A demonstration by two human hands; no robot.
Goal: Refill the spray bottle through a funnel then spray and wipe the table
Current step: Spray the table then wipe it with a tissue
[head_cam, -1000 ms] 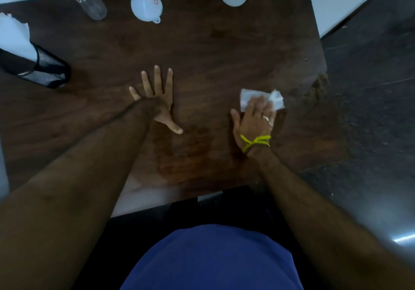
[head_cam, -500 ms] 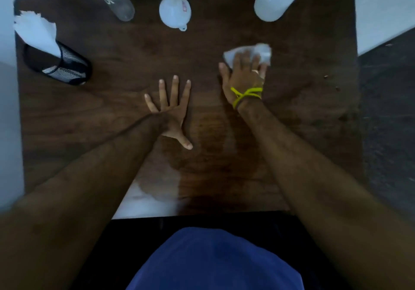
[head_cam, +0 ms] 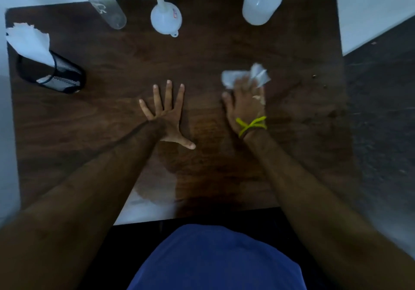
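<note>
Head view: my left hand [head_cam: 167, 114] lies flat on the desk [head_cam: 224, 49], fingers spread, nearer me than the funnel [head_cam: 165, 19]. My right hand [head_cam: 243, 107] covers a white tissue [head_cam: 233, 77] right of the funnel. Blur smears its fingers, so I cannot tell pressing from pinching. Flanking the funnel, tops cut off: clear bottle [head_cam: 105, 4] left, white bottle [head_cam: 261, 2] right.

Both bare forearms reach forward over the counter [head_cam: 224, 49], and the left hand [head_cam: 167, 114] lies flat on it, palm down, fingers spread wide, thumb stuck out to the right. The right hand [head_cam: 244, 107], a yellow band [head_cam: 251, 125] knotted at its wrist, sits palm down and blurred, its fingers [head_cam: 243, 90] pressing on a white tissue [head_cam: 231, 76]. The two hands are side by side, apart, not touching.
</note>
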